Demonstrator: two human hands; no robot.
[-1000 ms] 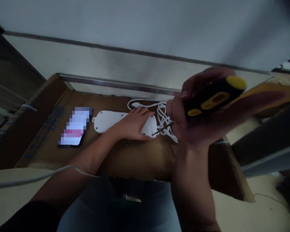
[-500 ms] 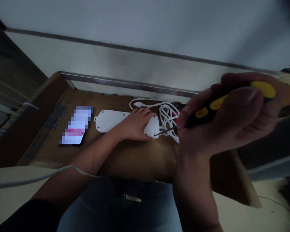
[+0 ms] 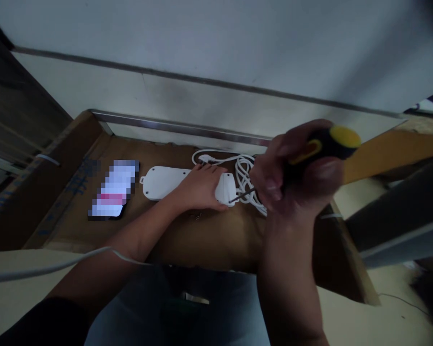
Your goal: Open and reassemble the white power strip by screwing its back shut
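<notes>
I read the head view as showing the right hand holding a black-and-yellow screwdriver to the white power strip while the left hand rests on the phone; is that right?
One slip: the left hand rests on the white power strip, not the phone, as the head view shows. The right hand does hold the black-and-yellow screwdriver to the strip.

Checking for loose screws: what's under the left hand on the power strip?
The left hand covers the middle of the white power strip; whatever lies beneath that hand cannot be seen.
</notes>
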